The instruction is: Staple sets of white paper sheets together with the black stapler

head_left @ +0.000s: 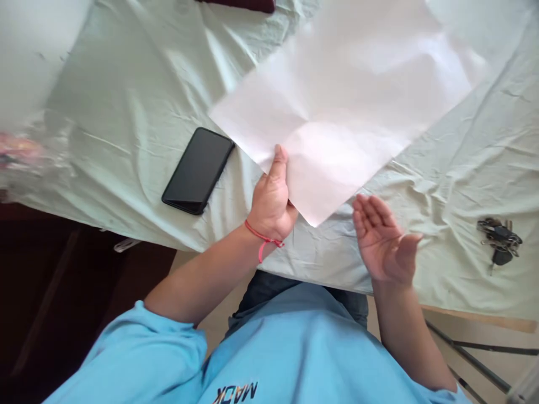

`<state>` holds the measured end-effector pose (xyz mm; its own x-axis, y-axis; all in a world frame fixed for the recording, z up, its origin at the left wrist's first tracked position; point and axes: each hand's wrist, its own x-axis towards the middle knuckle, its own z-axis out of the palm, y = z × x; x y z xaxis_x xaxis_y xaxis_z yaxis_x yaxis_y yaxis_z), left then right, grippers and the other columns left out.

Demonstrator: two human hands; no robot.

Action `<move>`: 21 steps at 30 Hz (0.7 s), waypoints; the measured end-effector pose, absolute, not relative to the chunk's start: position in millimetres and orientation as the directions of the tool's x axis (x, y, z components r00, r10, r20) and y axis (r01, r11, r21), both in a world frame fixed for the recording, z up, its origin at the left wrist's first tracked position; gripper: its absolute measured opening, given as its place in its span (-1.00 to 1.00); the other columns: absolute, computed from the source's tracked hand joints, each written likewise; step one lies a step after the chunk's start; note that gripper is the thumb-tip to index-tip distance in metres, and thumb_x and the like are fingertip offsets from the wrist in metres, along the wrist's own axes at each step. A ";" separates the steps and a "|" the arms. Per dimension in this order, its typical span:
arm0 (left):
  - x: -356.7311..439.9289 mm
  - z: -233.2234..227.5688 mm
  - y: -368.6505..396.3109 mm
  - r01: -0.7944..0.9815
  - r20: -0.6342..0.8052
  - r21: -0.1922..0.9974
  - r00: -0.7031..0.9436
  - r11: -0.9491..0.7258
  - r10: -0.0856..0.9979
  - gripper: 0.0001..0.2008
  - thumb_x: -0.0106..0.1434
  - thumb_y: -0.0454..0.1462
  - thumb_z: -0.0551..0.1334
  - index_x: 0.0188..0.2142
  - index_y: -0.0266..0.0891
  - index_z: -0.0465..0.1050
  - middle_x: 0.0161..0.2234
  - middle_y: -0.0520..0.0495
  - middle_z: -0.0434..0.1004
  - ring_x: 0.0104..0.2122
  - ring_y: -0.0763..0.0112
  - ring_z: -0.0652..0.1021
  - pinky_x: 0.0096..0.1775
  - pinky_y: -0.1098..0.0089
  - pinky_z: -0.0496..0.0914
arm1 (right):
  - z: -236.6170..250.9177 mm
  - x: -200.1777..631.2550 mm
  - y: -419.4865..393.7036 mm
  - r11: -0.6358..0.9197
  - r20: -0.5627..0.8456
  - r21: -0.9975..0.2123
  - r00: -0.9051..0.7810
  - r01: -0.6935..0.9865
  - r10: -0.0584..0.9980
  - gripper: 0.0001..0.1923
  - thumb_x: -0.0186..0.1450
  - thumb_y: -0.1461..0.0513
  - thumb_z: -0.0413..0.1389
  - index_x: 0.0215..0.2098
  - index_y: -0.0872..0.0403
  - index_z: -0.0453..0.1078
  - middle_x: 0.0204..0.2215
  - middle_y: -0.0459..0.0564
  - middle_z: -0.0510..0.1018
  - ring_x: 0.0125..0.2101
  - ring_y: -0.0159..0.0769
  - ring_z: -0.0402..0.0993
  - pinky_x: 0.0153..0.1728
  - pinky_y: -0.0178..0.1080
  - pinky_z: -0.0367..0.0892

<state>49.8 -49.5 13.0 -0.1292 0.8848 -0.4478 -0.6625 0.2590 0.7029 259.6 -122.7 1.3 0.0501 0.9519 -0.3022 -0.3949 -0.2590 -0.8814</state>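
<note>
A large white sheet of paper lies turned like a diamond on the pale green cloth that covers the table, with faint creases crossing near its middle and its nearest corner pointing toward the person. The left hand grips the sheet along its lower-left edge, close to that near corner: the thumb is pressed flat on top of the paper while the other fingers are tucked beneath it, out of sight. A thin red string bracelet circles this wrist. The right hand is open, palm turned up and fingers held together and straight, hovering just beside the near corner of the paper without touching it. The paper's near corner seems lifted slightly off the cloth, casting a soft shadow beneath it. To the left of the gripping hand, a black phone lies screen-up on the cloth, close to the paper's left edge but apart from it. Far to the right, well away from both hands, a bunch of keys with a dark fob rests on the wrinkled cloth. At the far left edge a blurred clear plastic bag with something pinkish inside sits on the table. The person wears a light blue shirt, seen at the bottom.
</note>
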 end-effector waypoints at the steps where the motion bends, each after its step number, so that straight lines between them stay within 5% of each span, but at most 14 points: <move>1: 54.5 13.7 -56.1 -0.682 -0.484 0.679 -0.138 0.271 0.864 -0.38 0.37 0.23 0.38 0.20 -0.09 0.49 0.12 -0.10 0.73 0.23 0.09 0.66 0.16 0.15 0.66 | -0.8 251.5 -130.1 -0.305 -0.325 -0.867 -0.018 -0.394 0.946 -0.13 0.13 -0.38 0.37 0.21 -0.08 0.58 0.32 0.13 0.56 0.37 -0.03 0.48 0.46 0.08 0.37; 6: 94.0 17.8 -94.9 -0.774 -0.661 0.543 -0.153 0.327 0.735 -0.43 0.37 0.19 0.40 0.17 -0.07 0.56 0.15 -0.07 0.72 0.23 0.10 0.66 0.14 0.19 0.67 | -5.3 200.0 -154.1 -0.353 -0.354 -0.858 -0.070 -0.372 0.933 -0.03 -0.03 -0.21 0.56 0.28 -0.14 0.51 0.28 0.06 0.61 0.40 -0.02 0.45 0.47 0.03 0.38; 12: 126.3 16.8 -120.0 -0.822 -0.667 0.420 0.008 0.385 0.745 -0.60 0.36 0.06 0.47 0.01 -0.13 0.63 0.06 -0.14 0.75 0.01 0.18 0.73 -0.16 0.29 0.66 | -5.4 180.5 -135.6 -0.292 -0.456 -0.873 0.446 -0.390 0.770 -0.35 0.25 -0.10 0.42 0.22 -0.07 0.52 0.09 0.02 0.71 0.16 -0.14 0.65 0.23 0.00 0.61; 15: 108.5 11.3 -115.2 -0.745 -0.709 0.500 -0.059 0.441 0.702 -0.62 0.22 -0.04 0.57 -0.08 -0.13 0.62 -0.08 -0.07 0.76 -0.19 0.27 0.70 -0.36 0.35 0.54 | -0.8 205.1 -120.3 -0.224 -0.389 -0.902 0.473 -0.368 0.791 -0.52 0.21 0.00 0.48 0.03 -0.04 0.60 -0.01 -0.02 0.74 0.05 -0.20 0.70 0.18 -0.05 0.64; 18: 68.8 7.9 -103.9 -0.695 -0.634 0.619 -0.165 0.367 0.756 -0.65 0.19 -0.15 0.57 -0.09 -0.12 0.57 -0.03 -0.04 0.74 -0.03 0.22 0.70 -0.14 0.30 0.61 | 8.5 248.5 -114.0 -0.248 -0.327 -0.937 0.363 -0.247 0.872 -0.67 0.18 0.06 0.51 -0.14 -0.03 0.65 -0.13 -0.04 0.76 -0.01 -0.25 0.70 0.19 -0.11 0.61; 21: 26.8 9.3 -94.0 -0.595 -0.535 0.696 -0.054 0.403 0.843 -0.56 0.20 -0.03 0.57 -0.05 -0.15 0.55 -0.10 -0.07 0.71 -0.07 0.26 0.69 -0.09 0.33 0.59 | 23.4 299.8 -116.5 -0.358 -0.379 -0.925 0.226 -0.128 0.898 -0.70 0.12 0.07 0.56 -0.25 -0.04 0.69 -0.20 -0.05 0.76 -0.20 -0.31 0.71 0.00 -0.20 0.67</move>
<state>26.8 -94.0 9.3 -0.0544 0.8434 -0.5346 -0.5946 0.4027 0.6959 299.8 -116.5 23.4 0.2260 0.8976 -0.3785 -0.1276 -0.3579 -0.9250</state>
